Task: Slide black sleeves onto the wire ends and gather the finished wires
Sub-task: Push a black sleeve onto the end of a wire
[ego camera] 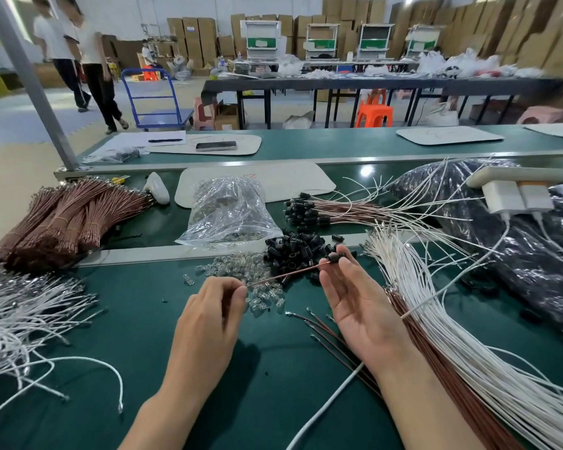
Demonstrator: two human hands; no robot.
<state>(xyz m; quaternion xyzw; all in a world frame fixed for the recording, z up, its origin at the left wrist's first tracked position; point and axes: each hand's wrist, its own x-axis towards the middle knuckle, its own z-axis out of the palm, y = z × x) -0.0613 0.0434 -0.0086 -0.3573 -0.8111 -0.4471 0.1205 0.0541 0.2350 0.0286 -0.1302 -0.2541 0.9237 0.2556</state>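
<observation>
Black sleeve [336, 256] on brown wire [283, 275] end

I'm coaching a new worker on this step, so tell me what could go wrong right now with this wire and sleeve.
The left hand pinches the brown wire far from the black sleeve in the right hand, so the wire may bow rather than feed in.
If dropped, that sleeve could get lost in the loose sleeve pile beside it.
A wrist sweep might scatter the clear bulbs under the wire.

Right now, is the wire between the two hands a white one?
No, the wire between the left hand and right hand is reddish brown, with a black sleeve on one end.
</observation>
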